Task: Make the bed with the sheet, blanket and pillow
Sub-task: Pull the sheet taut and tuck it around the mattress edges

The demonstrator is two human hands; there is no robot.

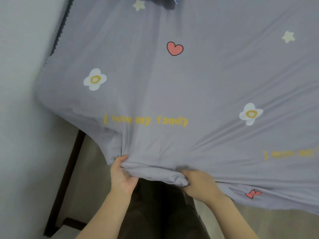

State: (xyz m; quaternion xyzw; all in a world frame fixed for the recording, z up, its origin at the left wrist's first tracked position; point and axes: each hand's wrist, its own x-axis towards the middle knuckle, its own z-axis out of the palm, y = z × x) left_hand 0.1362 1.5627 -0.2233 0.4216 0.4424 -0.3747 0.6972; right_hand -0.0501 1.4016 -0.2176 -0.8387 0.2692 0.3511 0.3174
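A lavender sheet (172, 87) printed with flowers, hearts, stars and yellow words lies stretched over the bed and fills most of the view. Its near edge is bunched into a fold in front of me. My left hand (120, 173) grips the left end of that fold. At the fold's right end my right hand (198, 182) holds it, fingers curled into the cloth. Creases fan out from my hands across the sheet. A bit of blue fabric (173, 0) shows at the top edge. No pillow is in view.
A pale wall (22, 83) runs close along the bed's left side. A striped mattress edge (57, 35) shows between wall and sheet. A dark baseboard (69, 169) and tan floor (89, 178) lie below. My dark trousers (155, 213) stand against the bed's foot.
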